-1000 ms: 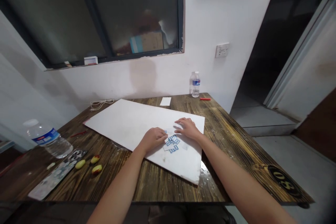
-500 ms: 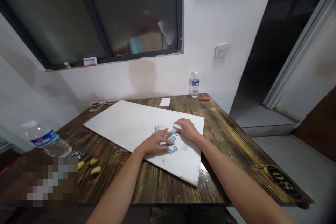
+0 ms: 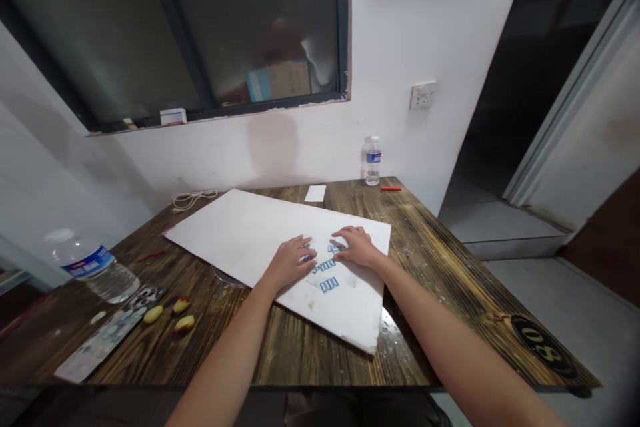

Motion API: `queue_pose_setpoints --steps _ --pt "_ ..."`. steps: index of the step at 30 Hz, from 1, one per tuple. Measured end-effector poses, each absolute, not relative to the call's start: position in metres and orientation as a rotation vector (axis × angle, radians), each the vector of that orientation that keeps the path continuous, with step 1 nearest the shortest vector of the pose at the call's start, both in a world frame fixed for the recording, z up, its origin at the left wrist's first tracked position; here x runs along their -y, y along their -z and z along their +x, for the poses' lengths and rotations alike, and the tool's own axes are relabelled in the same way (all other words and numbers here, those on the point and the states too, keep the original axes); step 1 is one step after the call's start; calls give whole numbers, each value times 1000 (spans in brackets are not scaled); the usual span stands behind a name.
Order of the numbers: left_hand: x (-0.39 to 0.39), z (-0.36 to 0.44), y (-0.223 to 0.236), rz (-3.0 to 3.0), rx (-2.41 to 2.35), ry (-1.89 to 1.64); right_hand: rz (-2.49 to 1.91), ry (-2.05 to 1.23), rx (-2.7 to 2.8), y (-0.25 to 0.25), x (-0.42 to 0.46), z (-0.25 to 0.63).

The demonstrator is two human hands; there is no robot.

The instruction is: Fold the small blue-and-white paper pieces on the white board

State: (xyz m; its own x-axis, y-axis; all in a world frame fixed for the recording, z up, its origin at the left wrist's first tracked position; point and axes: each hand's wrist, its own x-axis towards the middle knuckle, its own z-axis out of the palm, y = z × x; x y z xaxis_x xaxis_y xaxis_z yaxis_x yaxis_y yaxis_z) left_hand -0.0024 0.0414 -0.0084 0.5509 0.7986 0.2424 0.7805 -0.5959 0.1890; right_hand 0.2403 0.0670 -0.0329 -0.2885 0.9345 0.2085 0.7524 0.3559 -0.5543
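A bare left forearm [image 3: 225,353] that narrowed to a bare left hand [image 3: 289,261], a bare right forearm [image 3: 450,340] that narrowed to a bare right hand [image 3: 357,247], dark clothing [image 3: 360,410] at the near edge, too dim for detail

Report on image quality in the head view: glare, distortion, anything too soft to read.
In the head view, wide-angle distortion makes the door frame lean; glare sits on the wooden table by the lower corner of the white board; the small blue clips near the right hand look soft; the doorway falls dark.
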Motion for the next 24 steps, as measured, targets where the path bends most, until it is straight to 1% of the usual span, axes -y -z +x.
queue_pose_setpoints --steps 6,17,24 --pt "-43 -2 12 2674 -1189 -429 -1439 -517 2170 29 -65 244" --pt "-46 -4 10 2648 -1403 -520 -1207 -472 2181 29 -63 237" --pt "-45 -8 10 2681 -1289 -467 -1019 -471 2420 22 -59 237"
